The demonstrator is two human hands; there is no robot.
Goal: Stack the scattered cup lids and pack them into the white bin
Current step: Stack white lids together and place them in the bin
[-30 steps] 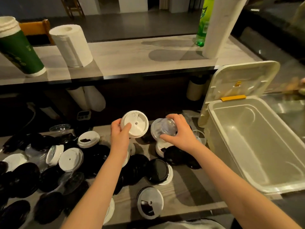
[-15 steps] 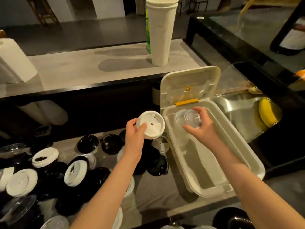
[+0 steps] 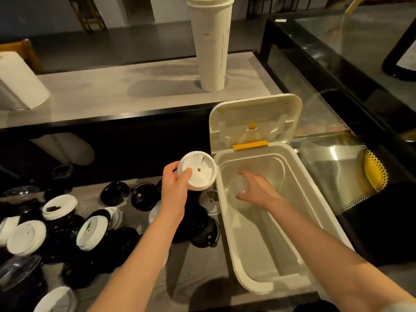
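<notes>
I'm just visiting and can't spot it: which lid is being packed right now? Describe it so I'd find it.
Find the big white bin with its cover flipped up, on the right. Inside it, toward the far end, the right hand holds a clear domed lid. Unlike the opaque white lid in the left hand outside the rim, you can see through it.

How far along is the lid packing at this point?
Early. Done: nothing is visibly packed; the white bin stands open and shows no lids besides those in hand. In hand: the right hand holds clear lids low inside the bin, and the left hand grips a white lid beside its rim. Left: many black and white lids lie scattered on the counter.
</notes>
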